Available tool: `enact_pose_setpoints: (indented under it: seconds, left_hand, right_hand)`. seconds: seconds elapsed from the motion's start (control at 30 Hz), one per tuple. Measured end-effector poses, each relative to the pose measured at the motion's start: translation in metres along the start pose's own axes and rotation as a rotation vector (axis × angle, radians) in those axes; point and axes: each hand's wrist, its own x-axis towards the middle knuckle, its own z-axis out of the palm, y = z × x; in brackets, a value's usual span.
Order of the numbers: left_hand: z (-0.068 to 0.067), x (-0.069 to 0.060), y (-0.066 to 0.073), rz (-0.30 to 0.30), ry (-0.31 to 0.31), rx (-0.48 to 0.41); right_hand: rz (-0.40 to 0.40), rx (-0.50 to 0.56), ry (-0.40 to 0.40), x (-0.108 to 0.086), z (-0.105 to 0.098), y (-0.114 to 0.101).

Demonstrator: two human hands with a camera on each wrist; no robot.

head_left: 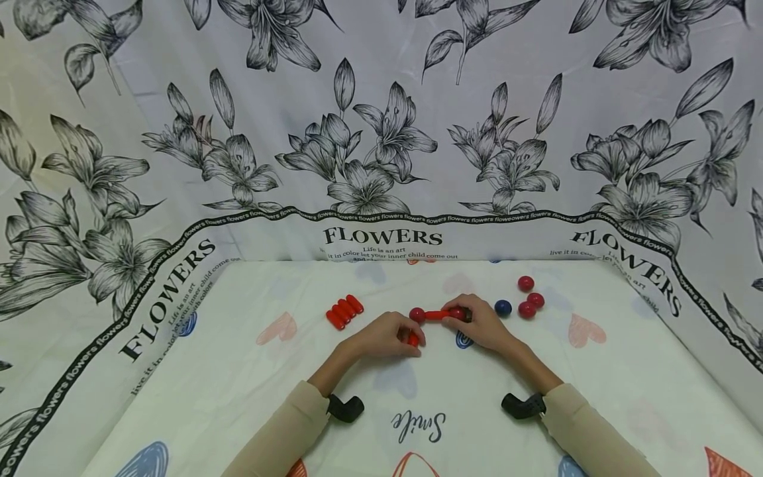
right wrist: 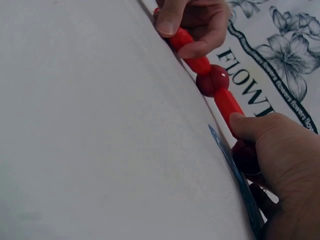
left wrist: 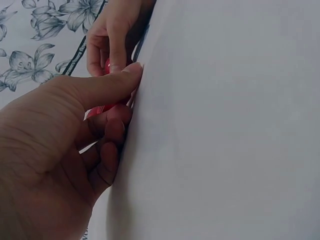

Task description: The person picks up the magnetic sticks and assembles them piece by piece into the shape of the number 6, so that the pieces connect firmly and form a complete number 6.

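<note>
In the right wrist view, a red rod (right wrist: 229,107) runs between a dark red ball (right wrist: 213,80) and a second dark red ball (right wrist: 246,156). My right hand (head_left: 481,322) grips the rod's near end and the second ball. Another red rod (right wrist: 196,61), pinched by my left hand (right wrist: 192,24), meets the first ball from the other side. From the head view, my left hand (head_left: 387,336) curls over a red piece (head_left: 413,339), just below the dark red ball (head_left: 416,315). Part of what both hands hold is hidden by fingers.
Several red rods (head_left: 344,312) lie side by side left of my hands. To the right are a dark blue ball (head_left: 503,308) and several dark red balls (head_left: 527,309). A flower-printed curtain (head_left: 381,132) stands behind the cloth-covered table (head_left: 238,371).
</note>
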Motion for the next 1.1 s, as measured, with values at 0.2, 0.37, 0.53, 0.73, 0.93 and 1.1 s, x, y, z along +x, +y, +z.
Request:
enact_pose_setpoints:
  seconds: [0.2,0.37,0.53,0.73,0.93,1.1]
  left_hand:
    - [0.0,0.0003,0.0014,-0.017,0.0,0.004]
    - [0.0004,-0.0005,0.003,-0.02,0.01,0.006]
    - [0.0016,-0.0012,0.0039,-0.013,0.031,0.033]
    - [0.0014,-0.0016,0.0049,-0.005,0.047,0.026]
    - [0.0021,-0.0014,0.0046,0.001,0.047,0.016]
    - [0.0035,-0.0016,0.0035,-0.008,0.045,0.015]
  right_hand:
    - [0.008,-0.002,-0.002,0.0003,-0.0003,-0.0001]
    - [0.004,0.005,-0.003,-0.0005,-0.0003,-0.0004]
    - [-0.007,0.019,-0.013,-0.0008,0.0,0.0002]
    - [0.0,0.012,-0.008,0.0013,-0.0005,-0.0016]
    - [0.007,0.004,-0.004,0.0012,-0.0009,-0.0038]
    - [0.009,-0.002,0.001,0.0,0.0,-0.0031]
